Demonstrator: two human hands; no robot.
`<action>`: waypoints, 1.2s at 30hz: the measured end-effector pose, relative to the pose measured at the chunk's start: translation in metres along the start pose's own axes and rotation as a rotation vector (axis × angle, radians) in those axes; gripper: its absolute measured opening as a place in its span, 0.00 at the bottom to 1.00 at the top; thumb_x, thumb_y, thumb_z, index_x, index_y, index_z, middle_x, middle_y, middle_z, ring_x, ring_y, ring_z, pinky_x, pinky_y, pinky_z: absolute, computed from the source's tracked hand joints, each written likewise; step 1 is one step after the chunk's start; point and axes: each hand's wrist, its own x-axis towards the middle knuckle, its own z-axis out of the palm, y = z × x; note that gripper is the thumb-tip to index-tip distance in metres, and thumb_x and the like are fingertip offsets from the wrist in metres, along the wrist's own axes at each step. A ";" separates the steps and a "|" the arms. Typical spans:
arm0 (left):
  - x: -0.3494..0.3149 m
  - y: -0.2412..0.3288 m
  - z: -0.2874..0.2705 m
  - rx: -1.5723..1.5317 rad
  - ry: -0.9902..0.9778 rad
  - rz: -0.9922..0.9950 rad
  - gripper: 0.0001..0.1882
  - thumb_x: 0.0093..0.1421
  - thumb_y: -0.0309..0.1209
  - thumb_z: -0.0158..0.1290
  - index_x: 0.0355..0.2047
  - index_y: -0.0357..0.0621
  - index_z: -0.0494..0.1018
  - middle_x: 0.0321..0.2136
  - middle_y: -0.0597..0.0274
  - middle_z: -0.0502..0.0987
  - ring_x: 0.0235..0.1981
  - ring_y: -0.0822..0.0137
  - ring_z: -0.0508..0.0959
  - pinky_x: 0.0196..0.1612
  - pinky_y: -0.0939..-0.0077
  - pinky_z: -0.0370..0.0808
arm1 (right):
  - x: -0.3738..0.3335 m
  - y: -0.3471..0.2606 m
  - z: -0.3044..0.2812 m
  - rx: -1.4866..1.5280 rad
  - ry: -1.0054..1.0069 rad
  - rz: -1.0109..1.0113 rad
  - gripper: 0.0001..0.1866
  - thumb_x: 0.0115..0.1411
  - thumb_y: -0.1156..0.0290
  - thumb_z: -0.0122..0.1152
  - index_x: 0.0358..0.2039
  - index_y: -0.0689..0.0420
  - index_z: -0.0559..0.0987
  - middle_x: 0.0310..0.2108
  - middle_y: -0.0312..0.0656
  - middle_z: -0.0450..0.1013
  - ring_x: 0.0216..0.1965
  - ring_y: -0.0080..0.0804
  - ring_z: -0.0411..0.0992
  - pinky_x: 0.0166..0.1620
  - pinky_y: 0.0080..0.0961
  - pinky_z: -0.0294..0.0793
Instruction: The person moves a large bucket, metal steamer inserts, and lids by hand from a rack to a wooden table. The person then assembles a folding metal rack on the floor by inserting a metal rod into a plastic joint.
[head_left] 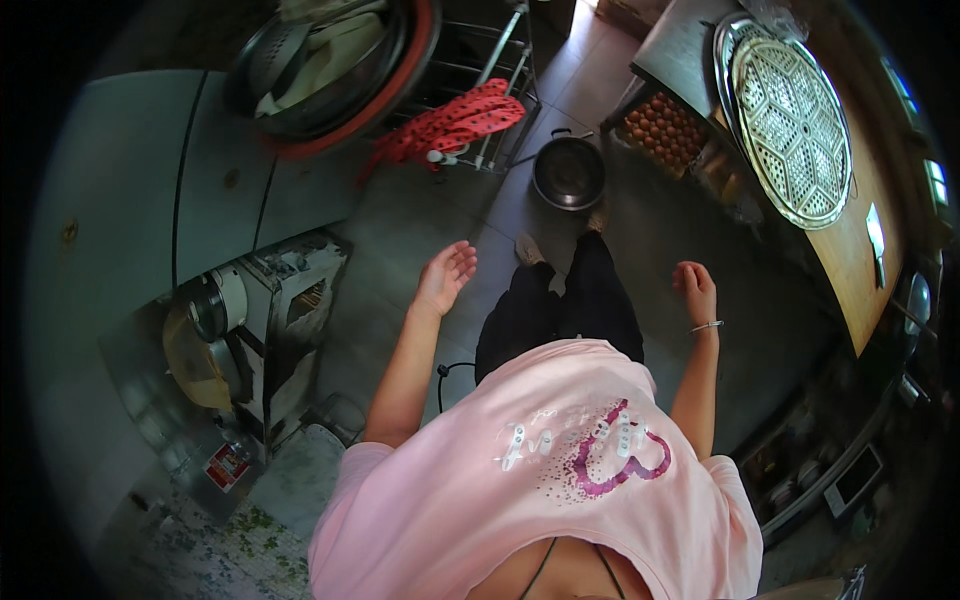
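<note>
Silver-coloured, a bracelet (707,325) rings the wrist of the right hand (697,290), its fingers loosely curled; whether it grips anything I cannot tell. The left hand (447,278) is wide, fingers extended. Ahead, 1 dark pot (569,175) sits on the floor (400,215) just beyond the person's feet (530,250). A knife (876,240) lies on the counter (858,295) at right.

Free floor (735,330) flanks both legs (605,292); a dark pot (569,176) blocks straight ahead.
</note>
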 end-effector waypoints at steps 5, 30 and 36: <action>-0.012 0.002 -0.040 -0.078 0.027 0.032 0.13 0.58 0.34 0.45 0.41 0.42 0.68 0.38 0.61 0.72 0.38 0.69 0.71 0.43 0.75 0.70 | -0.015 -0.031 0.043 -0.101 -0.123 0.039 0.09 0.60 0.69 0.48 0.36 0.59 0.73 0.27 0.35 0.71 0.28 0.19 0.69 0.32 0.15 0.69; 0.043 0.160 0.126 1.818 0.401 0.943 0.18 0.53 0.37 0.49 0.42 0.43 0.66 0.37 0.49 0.70 0.42 0.50 0.69 0.43 0.60 0.67 | -0.024 -0.004 0.021 -0.264 -0.088 0.134 0.12 0.57 0.67 0.49 0.35 0.61 0.75 0.28 0.43 0.75 0.29 0.28 0.74 0.34 0.23 0.72; 0.053 0.156 0.097 1.620 0.496 1.334 0.09 0.57 0.30 0.41 0.35 0.38 0.66 0.34 0.47 0.69 0.38 0.47 0.68 0.40 0.58 0.65 | 0.012 -0.019 0.002 -0.203 -0.100 0.124 0.11 0.58 0.68 0.49 0.35 0.61 0.74 0.27 0.42 0.74 0.27 0.27 0.74 0.33 0.22 0.73</action>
